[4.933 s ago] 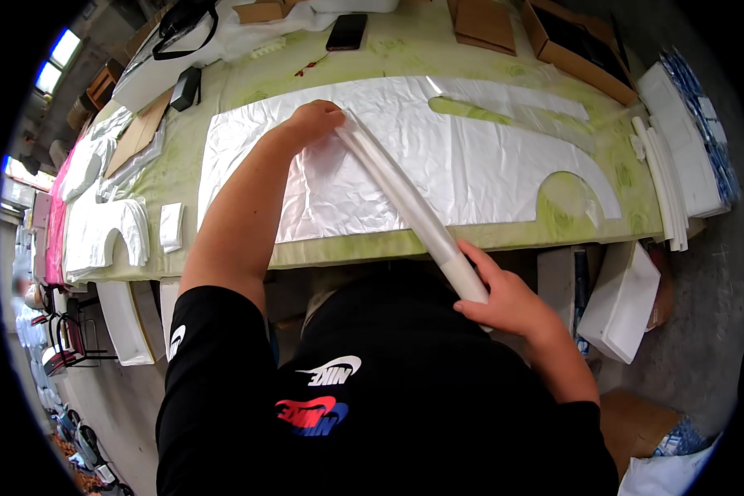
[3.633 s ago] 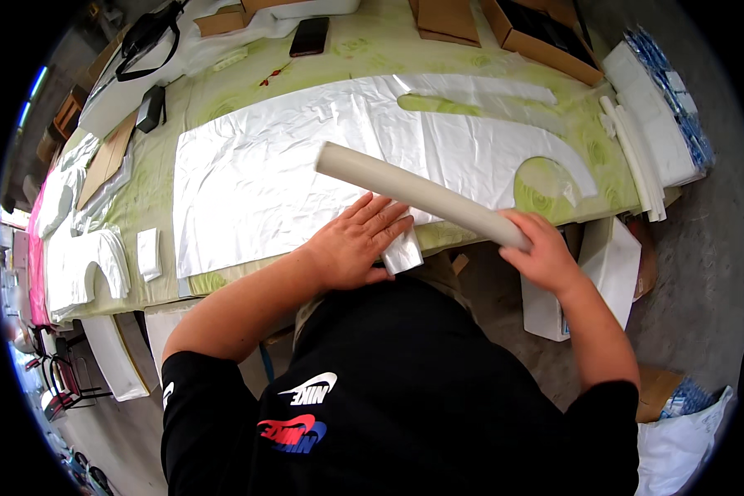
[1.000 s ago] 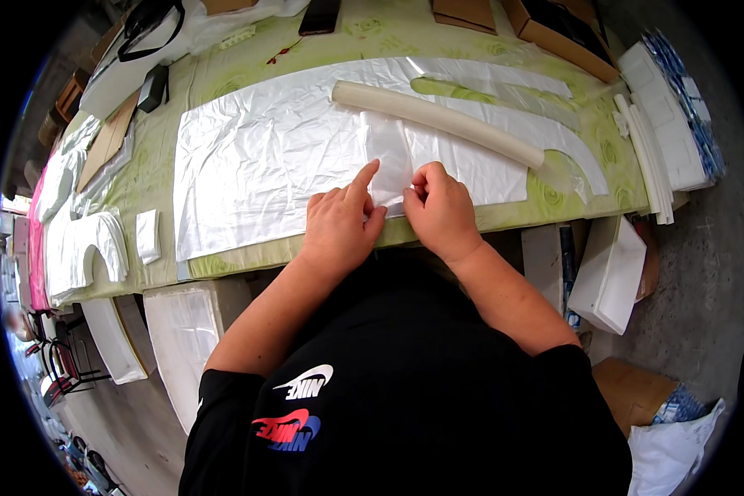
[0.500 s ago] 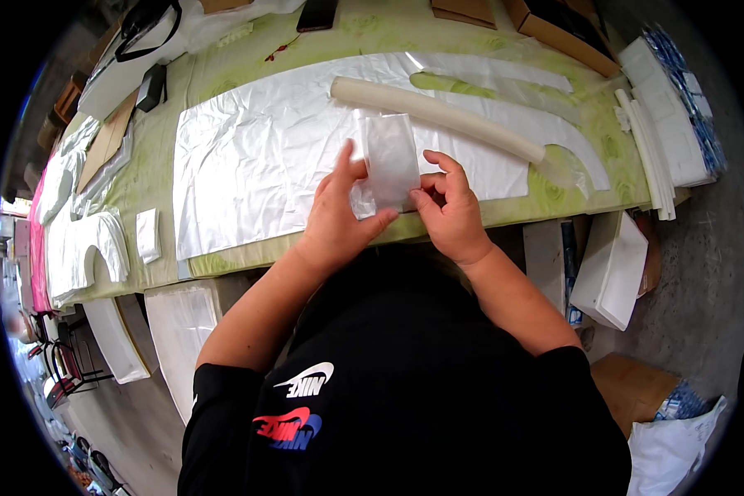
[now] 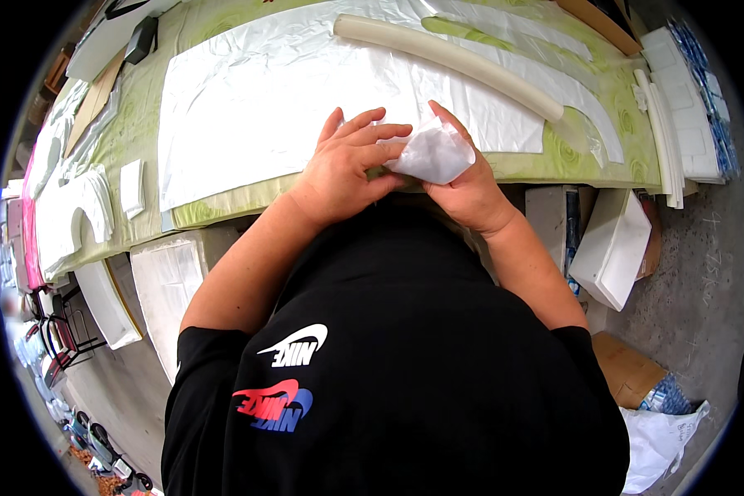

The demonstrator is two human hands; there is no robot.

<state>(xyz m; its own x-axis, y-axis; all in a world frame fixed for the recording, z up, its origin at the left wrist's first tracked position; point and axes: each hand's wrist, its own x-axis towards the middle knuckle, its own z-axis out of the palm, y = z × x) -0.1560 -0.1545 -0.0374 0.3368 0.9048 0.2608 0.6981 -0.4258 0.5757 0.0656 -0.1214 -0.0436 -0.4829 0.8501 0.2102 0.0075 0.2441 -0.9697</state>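
A small folded packet of translucent white plastic film [image 5: 440, 155] is held between my two hands at the table's near edge, tilted and slightly crumpled. My right hand [image 5: 478, 192] cradles it from the right, fingers behind and thumb at its lower edge. From the left, my left hand [image 5: 345, 171] meets the packet's left edge with its thumb and forefinger, the other fingers stretched out over it. Beneath and beyond lies a large white plastic sheet [image 5: 248, 107], cut into curved strips at its right end. A long cream-coloured roll [image 5: 450, 59] rests across that sheet.
A green patterned cloth [image 5: 504, 172] covers the table. Folded white sheets [image 5: 87, 198] and a small white packet [image 5: 132, 188] lie at the left. White rods [image 5: 660, 136] lean along the right edge. Foam boxes [image 5: 610, 256] stand below; a cardboard box [image 5: 628, 364] sits on the floor.
The packet has gone from upright and flat to tilted and crumpled, nearer to my body. My right hand has moved behind it, and my left hand has turned palm down. The view has tipped lower.
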